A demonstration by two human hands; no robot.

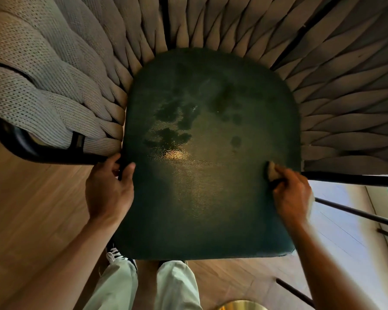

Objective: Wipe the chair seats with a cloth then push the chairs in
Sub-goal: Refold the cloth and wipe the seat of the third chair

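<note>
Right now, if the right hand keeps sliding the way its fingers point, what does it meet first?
The right hand, pinching the cloth, points up-left across the dark green seat; likely only bare seat, then the dark patches.

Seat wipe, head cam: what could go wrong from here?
1. The cloth in the right hand sits at the seat's right edge, while dark blotches lie mid-seat and further back. A short stroke might miss them.
2. The left hand grips the frame at the seat's left edge. Fingers could get pinched if the chair shifts.
3. The cloth looks small and bunched, so coverage may be patchy.
</note>
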